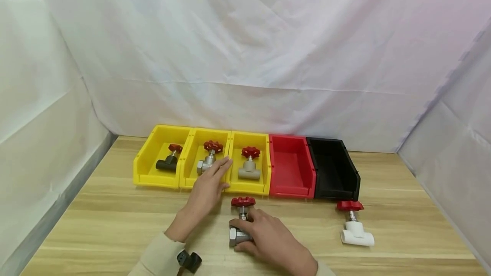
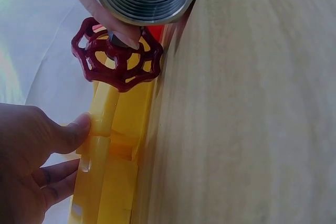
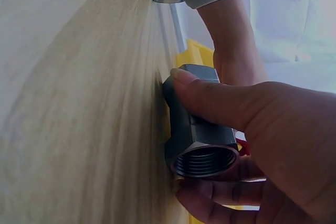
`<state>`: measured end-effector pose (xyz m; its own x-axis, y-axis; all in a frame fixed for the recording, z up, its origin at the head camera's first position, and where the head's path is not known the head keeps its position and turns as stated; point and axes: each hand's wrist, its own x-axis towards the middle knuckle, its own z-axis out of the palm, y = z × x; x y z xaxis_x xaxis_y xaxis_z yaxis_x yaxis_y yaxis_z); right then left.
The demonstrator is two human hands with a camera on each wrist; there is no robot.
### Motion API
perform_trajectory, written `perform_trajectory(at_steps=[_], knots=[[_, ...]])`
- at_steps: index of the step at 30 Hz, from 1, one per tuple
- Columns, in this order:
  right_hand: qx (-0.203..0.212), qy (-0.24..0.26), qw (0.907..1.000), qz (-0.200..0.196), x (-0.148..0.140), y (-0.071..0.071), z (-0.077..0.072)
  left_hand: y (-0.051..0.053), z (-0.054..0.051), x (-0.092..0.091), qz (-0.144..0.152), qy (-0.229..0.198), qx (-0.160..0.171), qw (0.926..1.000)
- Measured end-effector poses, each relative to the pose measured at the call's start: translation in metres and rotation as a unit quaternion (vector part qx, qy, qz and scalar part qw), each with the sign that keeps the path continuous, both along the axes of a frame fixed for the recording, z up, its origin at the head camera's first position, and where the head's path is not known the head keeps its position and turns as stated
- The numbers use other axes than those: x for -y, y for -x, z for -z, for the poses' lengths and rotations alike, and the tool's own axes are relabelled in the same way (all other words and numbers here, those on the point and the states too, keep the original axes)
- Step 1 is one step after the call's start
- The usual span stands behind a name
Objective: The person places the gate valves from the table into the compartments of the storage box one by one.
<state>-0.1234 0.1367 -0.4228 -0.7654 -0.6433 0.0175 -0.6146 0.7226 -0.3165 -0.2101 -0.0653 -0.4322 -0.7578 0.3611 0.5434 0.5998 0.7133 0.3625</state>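
Note:
A metal valve with a red handwheel (image 1: 243, 202) is held by my right hand (image 1: 270, 237) just above or on the wood in front of the bins; I cannot tell whether it touches. In the right wrist view, the thumb lies over the metal body (image 3: 185, 121) and the fingers curl beneath. My left hand (image 1: 206, 188) rests at the border of the middle and right yellow bins (image 1: 247, 188), fingers extended. The left wrist view has its thumb touching a yellow rim (image 2: 100, 145), with the red handwheel (image 2: 122, 80) nearby.
The yellow bins hold a black valve (image 1: 167, 164), a metal valve (image 1: 207, 164) and a grey-beige valve (image 1: 249, 171). To their right stand a red bin (image 1: 291, 191) and a black bin (image 1: 337, 194). A white valve (image 1: 356, 235) lies on the table at right.

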Motion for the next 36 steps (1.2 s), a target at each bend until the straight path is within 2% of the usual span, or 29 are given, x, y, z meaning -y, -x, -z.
perform_trajectory(at_steps=[3, 12, 18, 28, 36], knots=[[-0.010, 0.001, 1.0000, -0.001, 0.0001, 0.0000, -0.0005, 0.0005, -0.0010, -0.0006, 0.001, 0.001, 0.001, 1.0000], [-0.003, -0.031, 0.9995, 0.010, 0.0042, -0.0004, -0.0025, 0.0002, -0.0020, -0.0008, -0.002, 0.006, 0.004, 1.0000], [-0.020, -0.022, 0.9995, 0.010, 0.0051, -0.0002, -0.0021, 0.0000, -0.0020, -0.0006, -0.004, 0.003, 0.006, 1.0000], [0.000, -0.026, 0.9995, 0.017, 0.0050, -0.0009, -0.0028, 0.0003, -0.0014, -0.0014, 0.004, 0.001, 0.001, 1.0000], [-0.030, -0.041, 0.9987, 0.003, 0.0046, -0.0021, -0.0009, -0.0008, -0.0006, -0.0004, -0.002, 0.002, 0.005, 1.0000]])
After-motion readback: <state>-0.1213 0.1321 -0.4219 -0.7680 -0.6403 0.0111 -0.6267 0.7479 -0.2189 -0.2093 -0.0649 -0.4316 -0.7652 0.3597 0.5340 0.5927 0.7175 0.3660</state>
